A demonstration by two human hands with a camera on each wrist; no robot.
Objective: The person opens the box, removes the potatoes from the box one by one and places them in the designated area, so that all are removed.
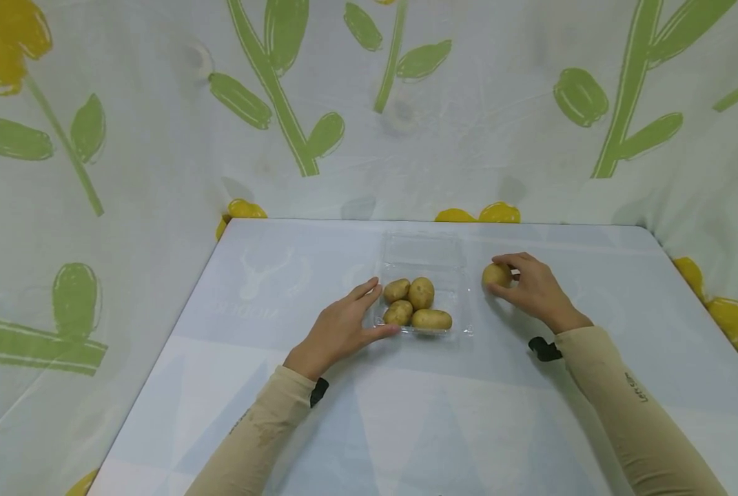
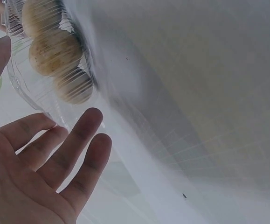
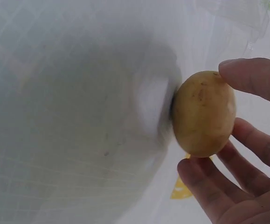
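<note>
A clear plastic clamshell box (image 1: 459, 303) lies with its lid folded back, several potatoes (image 1: 421, 293) grouped in its left part. At the box's left side is my left hand (image 1: 337, 331), its fingers spread and fairly straight, the thumb at the near left corner. Through the ribbed clear wall, potatoes (image 2: 55, 52) show in the left wrist view. To the right of the box, my right hand (image 1: 533, 291) holds a single potato (image 3: 204, 114) between thumb and fingers. That potato is at or just above the tabletop; I cannot tell which.
The pale table (image 1: 455, 427) has a faint triangle print and rounded far corners. Behind it and at the sides hangs a white curtain (image 1: 486, 103) printed with green leaves and yellow flowers. The opened lid (image 1: 423, 248) points toward the table's far edge.
</note>
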